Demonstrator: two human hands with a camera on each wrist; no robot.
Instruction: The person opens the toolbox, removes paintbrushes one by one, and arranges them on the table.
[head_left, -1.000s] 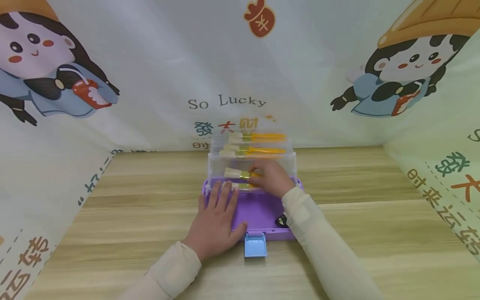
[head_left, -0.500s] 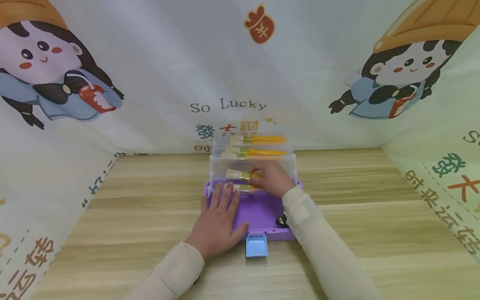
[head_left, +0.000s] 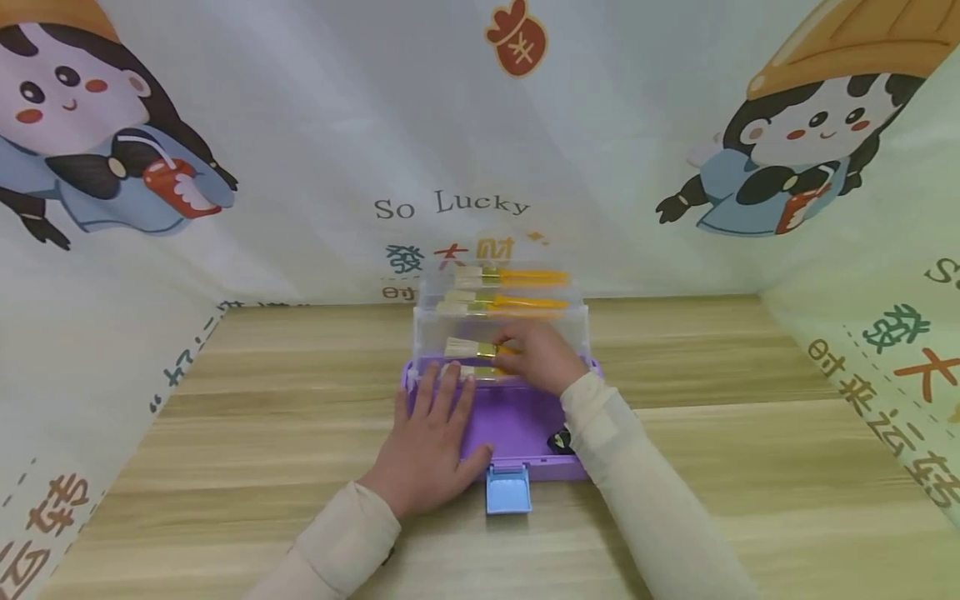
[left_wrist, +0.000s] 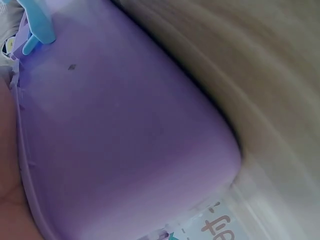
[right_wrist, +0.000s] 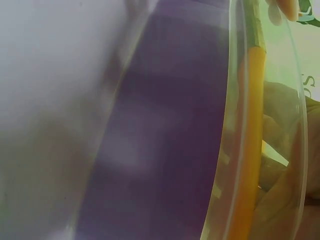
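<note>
A purple box [head_left: 510, 421] with clear plastic tiers stands open on the table. My right hand [head_left: 540, 357] pinches a flat paintbrush [head_left: 467, 347] by its orange handle, bristles pointing left, over the lowest clear tier. Just below it another paintbrush [head_left: 477, 373] lies in that tier, partly behind my fingers. My left hand [head_left: 423, 460] rests with straight, spread fingers on the box's left side. In the left wrist view the purple outer wall [left_wrist: 125, 125] fills most of the picture. Through clear plastic, the right wrist view shows an orange brush handle [right_wrist: 256, 100] beside my fingers.
Two clear upper tiers at the back hold more orange paintbrushes [head_left: 534, 277]. A small black object [head_left: 560, 442] lies in the box's front right corner, partly hidden by my sleeve. A light-blue latch [head_left: 508, 492] hangs at the front. A printed curtain [head_left: 337, 150] rises behind.
Both hands and the pinched paintbrush keep nearly the same place at the box. Only the head view shifts slightly.
</note>
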